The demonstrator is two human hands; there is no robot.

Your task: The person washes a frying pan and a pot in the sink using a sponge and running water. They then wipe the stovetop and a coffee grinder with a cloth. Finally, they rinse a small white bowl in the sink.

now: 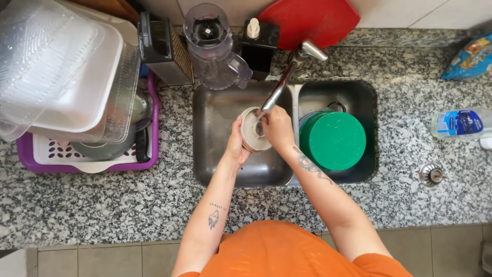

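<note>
Over the left basin of a steel sink [215, 110] I hold a round beige lid-like piece [252, 125] on its edge. My left hand [236, 143] grips its left rim. On the right side, my right hand [277, 128] presses against its inner face. The metal faucet spout [281, 84] slants down from the back and ends just above the piece. Whether water runs I cannot tell.
A green upturned bucket [333, 139] fills the right basin. A purple drying rack [87, 164] with clear plastic containers stands left. Behind the sink are a blender jar [211, 46], a soap dispenser [256, 41] and a red cutting board [310, 20]. A plastic bottle [458, 123] lies at right.
</note>
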